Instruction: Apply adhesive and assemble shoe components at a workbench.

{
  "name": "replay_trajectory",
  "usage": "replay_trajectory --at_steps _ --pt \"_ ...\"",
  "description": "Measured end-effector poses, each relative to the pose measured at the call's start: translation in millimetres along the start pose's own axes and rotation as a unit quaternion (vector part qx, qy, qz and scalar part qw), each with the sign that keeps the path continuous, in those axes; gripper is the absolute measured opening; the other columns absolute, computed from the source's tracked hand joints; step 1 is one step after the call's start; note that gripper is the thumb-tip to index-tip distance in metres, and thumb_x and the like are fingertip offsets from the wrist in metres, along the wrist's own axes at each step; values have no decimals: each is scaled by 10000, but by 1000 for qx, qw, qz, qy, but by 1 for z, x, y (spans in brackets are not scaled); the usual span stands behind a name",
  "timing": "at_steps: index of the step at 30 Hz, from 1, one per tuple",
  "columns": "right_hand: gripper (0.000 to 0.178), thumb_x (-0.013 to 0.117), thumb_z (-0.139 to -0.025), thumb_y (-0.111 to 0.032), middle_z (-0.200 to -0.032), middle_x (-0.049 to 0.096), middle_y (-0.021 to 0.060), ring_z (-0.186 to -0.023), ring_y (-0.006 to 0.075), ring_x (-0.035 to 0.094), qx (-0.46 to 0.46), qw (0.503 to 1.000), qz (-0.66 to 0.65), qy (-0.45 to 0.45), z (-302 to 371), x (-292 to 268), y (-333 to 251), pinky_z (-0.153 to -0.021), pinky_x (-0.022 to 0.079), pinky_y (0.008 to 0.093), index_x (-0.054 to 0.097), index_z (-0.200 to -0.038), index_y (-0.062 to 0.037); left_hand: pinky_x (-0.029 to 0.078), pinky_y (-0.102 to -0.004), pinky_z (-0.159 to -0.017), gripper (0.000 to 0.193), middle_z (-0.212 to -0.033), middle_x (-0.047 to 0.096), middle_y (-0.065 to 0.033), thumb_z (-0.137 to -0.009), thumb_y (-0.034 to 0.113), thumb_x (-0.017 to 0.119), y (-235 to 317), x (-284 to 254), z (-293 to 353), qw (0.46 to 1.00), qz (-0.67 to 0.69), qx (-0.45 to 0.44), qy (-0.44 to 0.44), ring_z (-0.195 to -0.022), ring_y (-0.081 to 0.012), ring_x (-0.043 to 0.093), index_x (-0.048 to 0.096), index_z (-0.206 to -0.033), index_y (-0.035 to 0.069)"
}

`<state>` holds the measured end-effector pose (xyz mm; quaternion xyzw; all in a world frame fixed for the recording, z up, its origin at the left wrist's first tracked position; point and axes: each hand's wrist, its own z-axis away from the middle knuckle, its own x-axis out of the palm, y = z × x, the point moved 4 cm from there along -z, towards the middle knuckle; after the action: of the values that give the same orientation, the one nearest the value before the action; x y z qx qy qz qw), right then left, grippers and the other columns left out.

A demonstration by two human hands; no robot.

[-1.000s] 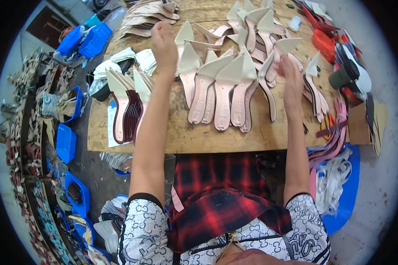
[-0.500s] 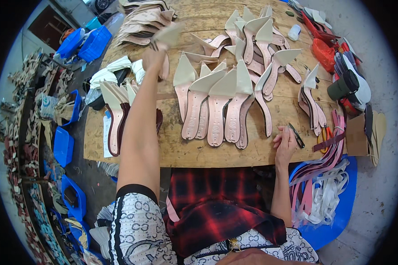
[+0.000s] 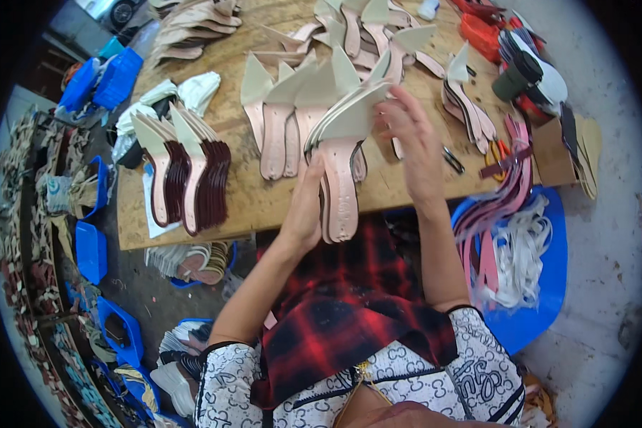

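Observation:
My left hand (image 3: 305, 210) is closed round a small stack of pink shoe insoles (image 3: 341, 192) with pointed cream flaps, held up at the table's near edge. The insoles' rounded ends point toward me. My right hand (image 3: 415, 146) is raised beside the cream flaps (image 3: 353, 118), its fingers apart and slightly blurred; whether they touch the flap tips I cannot tell. Behind the held stack, more pink insoles (image 3: 272, 146) lie in an overlapping row, partly hidden by it.
Dark-edged insole stacks (image 3: 192, 178) stand at the table's left. A loose pile (image 3: 192, 32) lies far left, another group (image 3: 464, 103) at right. Near the right edge are a black-handled tool (image 3: 453, 160), orange-handled scissors (image 3: 499, 151), pink straps (image 3: 517, 178) and a dark cup (image 3: 517, 77). A blue tub (image 3: 549, 278) holds white strips.
My left hand has come back from the far left pile and now holds a stack of insoles before me. My right hand has lifted off the table toward the flaps. The view has shifted.

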<state>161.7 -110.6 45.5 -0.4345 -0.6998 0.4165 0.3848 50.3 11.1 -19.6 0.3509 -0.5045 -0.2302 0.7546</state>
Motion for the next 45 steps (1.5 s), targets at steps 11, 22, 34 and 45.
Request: replay_trajectory --at_steps 11,22,34,45 --pt "165 697 -848 -130 -831 610 56 -772 119 584 -199 931 301 -55 106 22 22 -680 459 278 576 -871 -20 568 -441 -799 365 -1140 590 -149 -1032 294 383 -66 -45 100 975 160 -153 35 -955 -296 649 387 -1309 56" --pt "226 573 -955 -177 -900 650 8 -859 84 561 197 945 -45 -256 111 36 31 -785 446 234 692 -952 15 418 -305 -973 664 -1164 604 -88 -988 568 342 15 -36 43 952 -265 -15 -156 -1091 -157 547 544 -1277 5" --pt "282 511 -958 -167 -707 569 61 -748 160 559 60 980 -72 -178 131 25 -21 -829 450 365 590 -737 -10 496 -265 -754 473 -876 641 -66 -1007 435 432 34 -24 67 928 -310 86 -187 -824 -127 608 599 -1051 -6" --pt "353 408 -1035 -333 -692 396 -1 -633 103 398 -10 995 -87 -54 2 -7 -58 -618 342 268 444 -764 -110 541 -319 -784 474 -1017 663 -190 -987 459 456 35 -110 63 987 -116 84 -66 -949 -223 662 444 -1146 13"
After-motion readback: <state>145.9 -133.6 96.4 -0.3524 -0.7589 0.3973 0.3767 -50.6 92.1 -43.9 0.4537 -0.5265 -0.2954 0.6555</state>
